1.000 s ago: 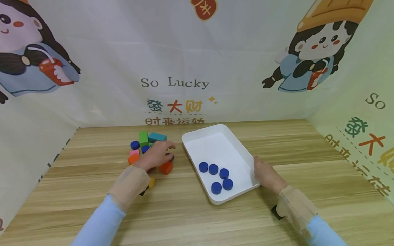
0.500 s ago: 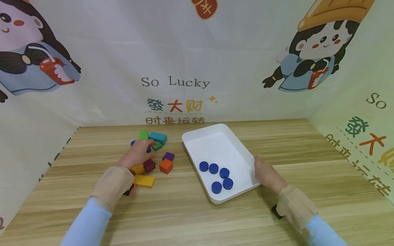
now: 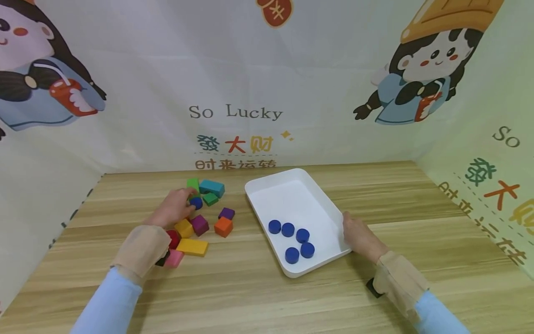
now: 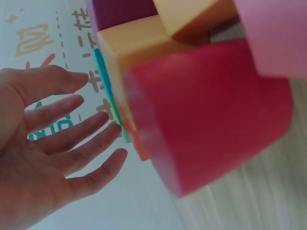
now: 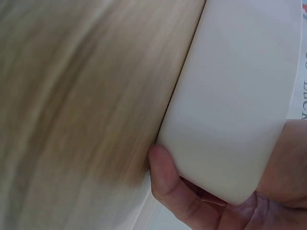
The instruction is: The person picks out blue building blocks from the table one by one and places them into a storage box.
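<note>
My left hand (image 3: pixel 172 207) hovers over the left side of a group of coloured blocks, its fingers spread and loosely bent with nothing between them in the left wrist view. Right beside its fingertips lies a blue disc (image 3: pixel 196 203). Near the wrist are a red block (image 4: pixel 216 110) and a pink block (image 3: pixel 173 259). My right hand (image 3: pixel 364 239) grips the right edge of a white tray (image 5: pixel 235 91), near its front corner; the right wrist view has the thumb and fingers around that corner. Several blue discs (image 3: pixel 288 229) lie in the tray's front part.
Around the left hand lie a yellow block (image 3: pixel 193 247), a purple cube (image 3: pixel 200 225), an orange cube (image 3: pixel 223 227), a teal block (image 3: pixel 212 188) and green pieces (image 3: pixel 210 199). A printed cloth (image 3: pixel 233 83) hangs behind the wooden table (image 3: pixel 258 304).
My left hand has moved left over the blocks, uncovering the purple, yellow, red and pink ones. The right hand and the tray have stayed in place.
</note>
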`<state>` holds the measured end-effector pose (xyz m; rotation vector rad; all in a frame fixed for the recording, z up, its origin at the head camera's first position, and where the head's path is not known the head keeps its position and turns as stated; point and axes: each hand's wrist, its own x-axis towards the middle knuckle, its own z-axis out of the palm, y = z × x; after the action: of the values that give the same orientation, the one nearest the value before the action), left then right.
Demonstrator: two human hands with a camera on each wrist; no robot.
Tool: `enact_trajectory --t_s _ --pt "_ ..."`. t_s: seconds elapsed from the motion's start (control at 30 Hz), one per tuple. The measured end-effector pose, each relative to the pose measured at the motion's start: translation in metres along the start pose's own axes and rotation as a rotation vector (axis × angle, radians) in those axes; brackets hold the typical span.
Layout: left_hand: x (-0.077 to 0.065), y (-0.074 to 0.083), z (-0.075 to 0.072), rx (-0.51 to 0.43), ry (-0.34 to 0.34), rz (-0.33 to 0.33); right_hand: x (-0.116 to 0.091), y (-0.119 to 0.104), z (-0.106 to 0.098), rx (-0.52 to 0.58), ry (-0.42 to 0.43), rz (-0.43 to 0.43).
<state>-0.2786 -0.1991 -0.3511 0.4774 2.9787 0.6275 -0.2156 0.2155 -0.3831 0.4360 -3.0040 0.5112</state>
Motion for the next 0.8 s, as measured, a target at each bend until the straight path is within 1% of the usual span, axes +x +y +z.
enact_trajectory --t_s 0.1,0.3,0.47,0.67,0.8 --pt "0.003 0.000 0.000 0.004 -0.014 -0.019 0.000 0.000 0.000 -0.010 0.005 -0.012" --pt "0.010 0.002 -0.002 0.020 -0.049 -0.067 0.000 -0.001 -0.001 -0.009 0.005 -0.006" --pt "0.016 0.003 -0.001 0.060 -0.069 -0.061 0.000 -0.001 -0.001 -0.010 0.015 -0.025" --pt "0.021 0.002 0.001 0.113 -0.110 -0.071 0.000 -0.001 -0.001 0.007 -0.018 0.003" --pt "0.025 0.004 0.003 0.170 -0.125 -0.052 0.000 0.000 -0.001 0.007 -0.021 0.011"
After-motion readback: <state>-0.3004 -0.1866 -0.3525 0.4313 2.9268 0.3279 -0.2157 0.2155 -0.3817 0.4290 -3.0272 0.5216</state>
